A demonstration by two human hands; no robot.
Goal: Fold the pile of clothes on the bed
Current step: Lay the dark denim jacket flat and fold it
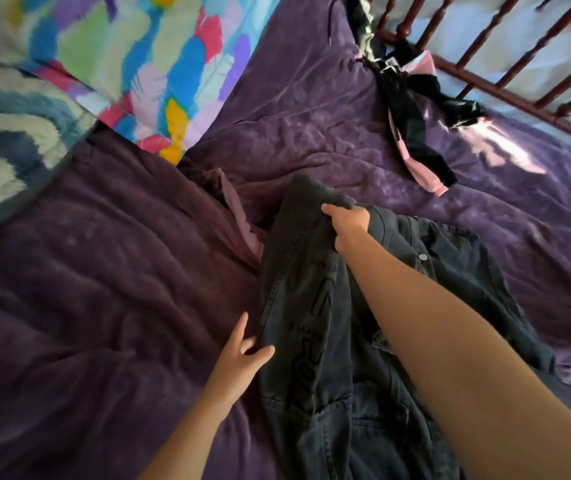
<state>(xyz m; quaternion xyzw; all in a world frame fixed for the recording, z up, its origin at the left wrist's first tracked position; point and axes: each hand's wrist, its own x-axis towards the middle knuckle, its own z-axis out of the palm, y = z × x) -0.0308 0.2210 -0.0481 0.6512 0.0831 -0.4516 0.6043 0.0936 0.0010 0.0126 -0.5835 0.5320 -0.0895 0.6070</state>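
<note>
Item: jacket (297, 306), dark denim, lying rumpled on the purple cover (104, 271), near edge of the bed, in front of you.
Right hand (348, 223): yours, fingers curled tight round a bunched fold at the jacket's far end.
Left hand (242, 358): fingers spread and loose, touching the jacket's left edge, gripping nothing.
Further off: black-and-pink garment (412, 133) by the wooden rail (519, 84); colourful quilt (138, 64); blue pillow (10, 133).
</note>
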